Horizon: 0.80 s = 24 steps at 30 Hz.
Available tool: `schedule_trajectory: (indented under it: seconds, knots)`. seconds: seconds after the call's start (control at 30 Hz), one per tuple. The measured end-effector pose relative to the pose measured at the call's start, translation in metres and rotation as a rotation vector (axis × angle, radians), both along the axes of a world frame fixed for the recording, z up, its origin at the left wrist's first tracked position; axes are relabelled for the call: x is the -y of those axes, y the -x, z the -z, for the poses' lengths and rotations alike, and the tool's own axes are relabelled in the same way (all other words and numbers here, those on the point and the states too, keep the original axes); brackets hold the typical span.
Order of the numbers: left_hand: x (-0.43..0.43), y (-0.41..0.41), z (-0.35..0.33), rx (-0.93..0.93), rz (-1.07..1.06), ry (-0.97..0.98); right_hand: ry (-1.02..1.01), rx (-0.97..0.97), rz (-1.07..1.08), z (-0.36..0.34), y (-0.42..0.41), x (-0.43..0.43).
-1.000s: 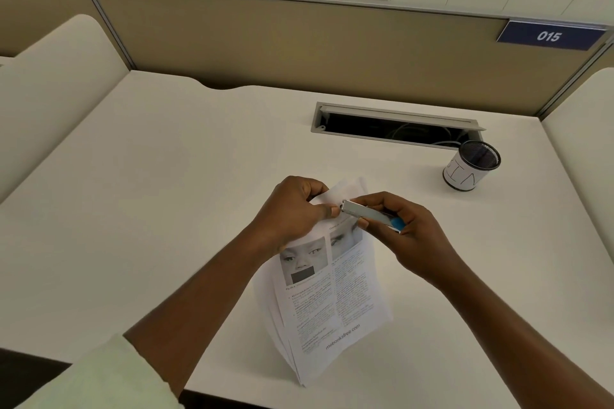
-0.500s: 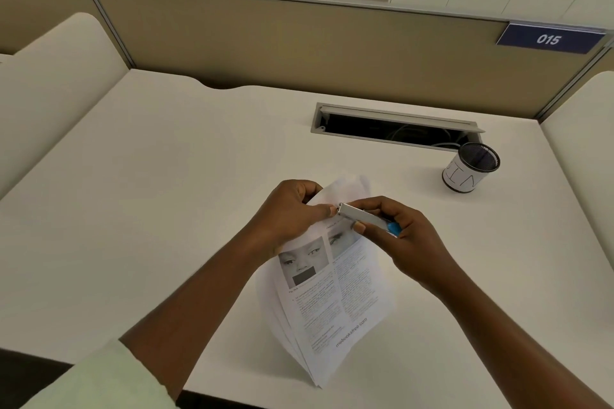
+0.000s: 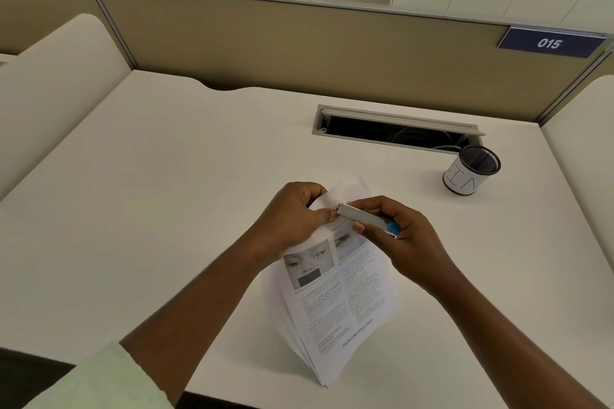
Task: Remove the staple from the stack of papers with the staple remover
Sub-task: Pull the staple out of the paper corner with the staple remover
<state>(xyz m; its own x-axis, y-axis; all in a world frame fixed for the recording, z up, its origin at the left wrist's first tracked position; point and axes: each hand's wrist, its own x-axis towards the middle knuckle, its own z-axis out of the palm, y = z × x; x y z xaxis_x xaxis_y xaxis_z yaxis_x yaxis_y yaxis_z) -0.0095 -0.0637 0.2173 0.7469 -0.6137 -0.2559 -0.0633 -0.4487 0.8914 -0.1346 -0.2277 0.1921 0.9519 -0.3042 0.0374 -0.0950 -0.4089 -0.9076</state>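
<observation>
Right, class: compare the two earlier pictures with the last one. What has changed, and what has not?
Very little. The staple remover in the right hand has crept slightly toward the left hand, which pinches the paper stack's top corner. Both grips stay as they were. The mesh cup has not moved.

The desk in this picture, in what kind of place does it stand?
Most likely an office or study cubicle. The white desk is fenced by a beige partition bearing a numbered sign, 015; a cable slot is cut into the desktop, and a mesh pen cup stands beside it.
</observation>
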Motion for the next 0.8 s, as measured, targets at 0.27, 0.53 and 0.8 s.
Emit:
schedule_trajectory:
  seconds: [0.27,0.53,0.8]
  knots:
    - [-0.003,0.006,0.009,-0.014,0.044,-0.001,-0.236,0.054,0.079,-0.006,-0.006,0.005]
    - [-0.009,0.011,0.012,-0.017,-0.01,-0.009,-0.06,0.015,0.033,-0.019,0.004,0.02]
    - [-0.006,0.009,0.007,-0.051,-0.036,0.043,0.107,0.004,-0.028,-0.006,0.01,0.007]
